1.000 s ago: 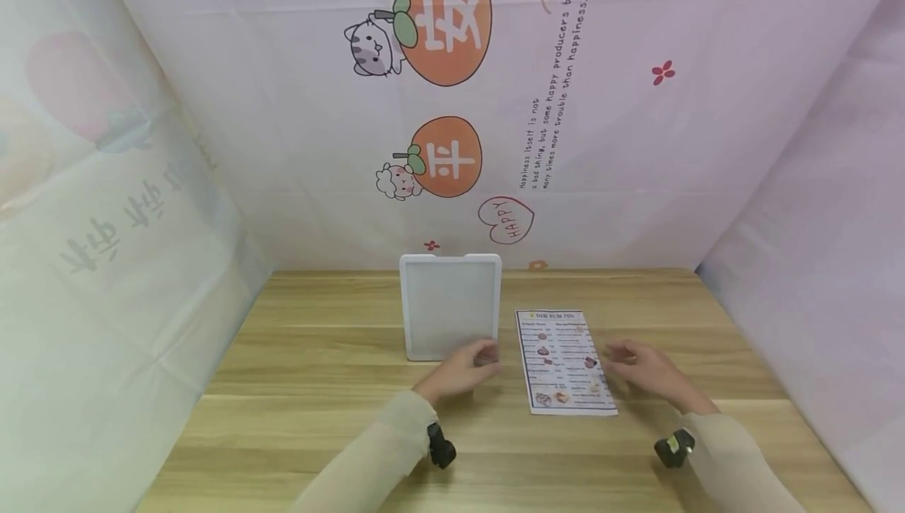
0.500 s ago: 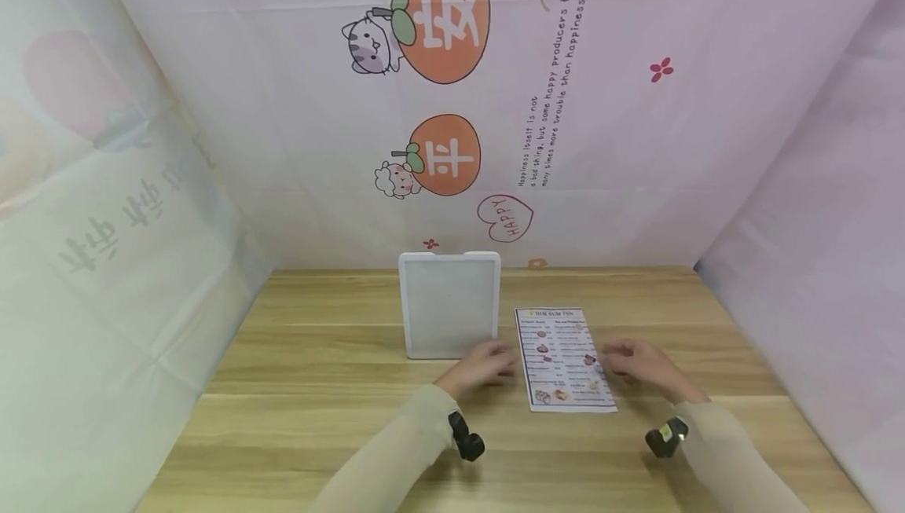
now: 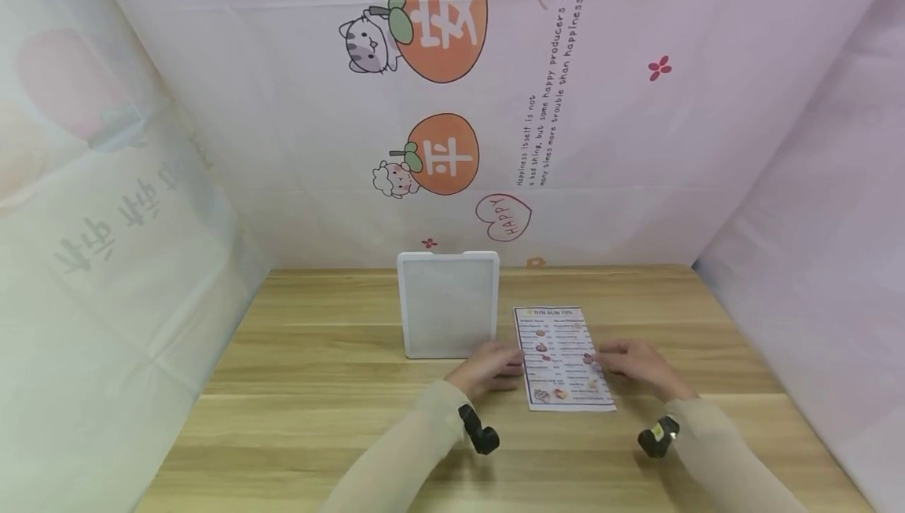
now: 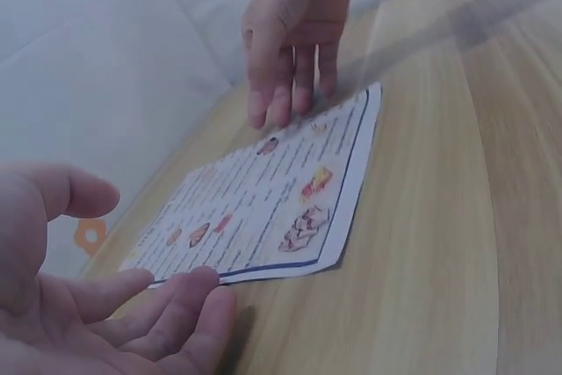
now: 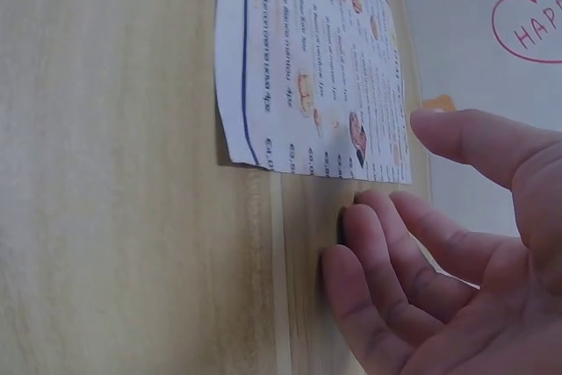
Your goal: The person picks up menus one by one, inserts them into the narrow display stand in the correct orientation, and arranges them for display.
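A printed menu sheet headed "DIM SUM INN", with small food pictures, lies flat on the wooden table. My left hand is at its left edge; in the left wrist view the fingertips reach right to the border, thumb raised apart. On the opposite side my right hand has its fingertips close beside the right edge, the thumb held away from them. Both hands have relaxed fingers and grip nothing. Behind the left hand stands a white-framed panel with a grey face, upright.
The wooden table runs back to a printed cloth wall with fruit and cartoon animals. Cloth also hangs along the left and right sides. Black wrist cameras sit on both sleeves.
My left hand has moved right, from in front of the white-framed panel to the menu's left edge. The right hand has shifted slightly left toward the menu's right edge. The menu stays put.
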Available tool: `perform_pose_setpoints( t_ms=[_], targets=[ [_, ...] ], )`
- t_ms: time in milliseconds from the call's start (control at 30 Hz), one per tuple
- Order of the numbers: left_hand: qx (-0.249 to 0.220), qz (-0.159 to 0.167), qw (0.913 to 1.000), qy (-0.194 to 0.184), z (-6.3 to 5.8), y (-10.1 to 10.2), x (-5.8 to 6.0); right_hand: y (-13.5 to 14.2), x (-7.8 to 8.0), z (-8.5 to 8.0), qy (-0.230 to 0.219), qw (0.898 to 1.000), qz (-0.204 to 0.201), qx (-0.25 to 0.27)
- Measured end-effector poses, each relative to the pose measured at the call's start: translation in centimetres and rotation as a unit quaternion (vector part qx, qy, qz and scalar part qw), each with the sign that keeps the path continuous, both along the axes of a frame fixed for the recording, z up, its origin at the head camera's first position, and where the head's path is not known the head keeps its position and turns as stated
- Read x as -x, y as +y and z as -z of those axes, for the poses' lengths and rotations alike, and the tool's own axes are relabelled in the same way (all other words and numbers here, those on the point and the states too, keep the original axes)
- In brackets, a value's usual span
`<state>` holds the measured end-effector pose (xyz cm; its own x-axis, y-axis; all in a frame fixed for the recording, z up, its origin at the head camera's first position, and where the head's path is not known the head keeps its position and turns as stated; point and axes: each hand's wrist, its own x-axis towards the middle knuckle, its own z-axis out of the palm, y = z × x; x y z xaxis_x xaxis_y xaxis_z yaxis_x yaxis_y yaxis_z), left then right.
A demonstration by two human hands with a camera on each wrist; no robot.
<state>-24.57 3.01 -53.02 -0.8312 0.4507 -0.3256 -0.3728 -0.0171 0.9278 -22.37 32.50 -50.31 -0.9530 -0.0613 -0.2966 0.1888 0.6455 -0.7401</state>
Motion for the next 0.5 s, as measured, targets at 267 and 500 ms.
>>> perform_pose_setpoints(
  t_ms=[267, 500],
  targets=[
    [-0.017, -0.015, 0.9993, -0.03, -0.11, 0.57, -0.17, -0.37, 0.33, 0.64, 0.011, 1.0, 0.013, -0.015],
    [-0.006, -0.033, 0.9986, -0.04, 0.04, 0.92, -0.08, -0.6, 0.45, 0.9, 0.015, 1.0, 0.008, -0.024]
  ],
)
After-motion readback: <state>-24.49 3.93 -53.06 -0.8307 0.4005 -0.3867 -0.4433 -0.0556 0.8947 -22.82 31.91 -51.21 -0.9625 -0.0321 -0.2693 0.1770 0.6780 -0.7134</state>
